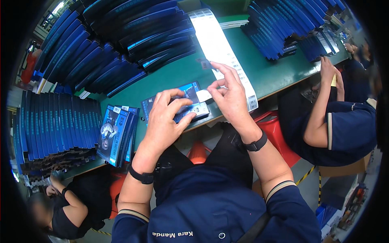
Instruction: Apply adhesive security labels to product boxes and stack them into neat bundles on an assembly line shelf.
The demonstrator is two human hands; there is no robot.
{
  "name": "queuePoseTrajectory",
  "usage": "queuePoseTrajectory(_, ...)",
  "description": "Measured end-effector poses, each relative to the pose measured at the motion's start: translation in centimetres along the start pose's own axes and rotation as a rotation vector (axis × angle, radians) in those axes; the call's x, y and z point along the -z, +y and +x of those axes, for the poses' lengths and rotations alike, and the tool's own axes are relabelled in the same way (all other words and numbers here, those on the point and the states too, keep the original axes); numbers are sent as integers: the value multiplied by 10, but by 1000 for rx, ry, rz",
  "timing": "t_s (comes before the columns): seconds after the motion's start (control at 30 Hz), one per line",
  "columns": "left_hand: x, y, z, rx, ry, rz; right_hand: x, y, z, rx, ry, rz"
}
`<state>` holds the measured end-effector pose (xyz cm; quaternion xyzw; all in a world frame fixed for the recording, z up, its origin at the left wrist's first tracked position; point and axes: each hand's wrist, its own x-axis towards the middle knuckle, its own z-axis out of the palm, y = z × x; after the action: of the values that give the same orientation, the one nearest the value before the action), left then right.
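A flat blue box point(197, 87) with a printed picture lies on the green table in front of me. My left hand point(166, 115) rests on it, fingers spread and slightly bent, thumb near its front edge. My right hand point(230, 91) is just right of the box. Between its thumb and a bent finger it pinches a small white label point(204, 95), close over the box's right end. A second, see-through label point(205, 64) with a dark printed patch hangs at the right index fingertip. The left fingers hide part of the box's top.
A long strip of labels point(219, 44) runs across the green table point(267, 79). Stacked blue boxes point(60, 125) stand left, more point(142, 32) at the back, others point(279, 28) back right. A few boxes point(115, 135) lie left of my hand. Co-workers sit either side, one person's hand point(328, 71) at right.
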<state>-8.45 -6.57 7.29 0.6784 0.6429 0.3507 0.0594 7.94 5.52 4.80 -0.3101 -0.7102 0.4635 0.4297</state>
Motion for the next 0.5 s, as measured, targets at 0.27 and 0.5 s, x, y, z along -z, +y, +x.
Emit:
queuePoseTrajectory(0.27, -3, -4, 8, -3, -170, 166, -4, 4, 1, 15, -3, -32)
queuePoseTrajectory(0.5, -7, -13, 4, 4, -214, 152, 4, 13, 1, 37, -16, -274)
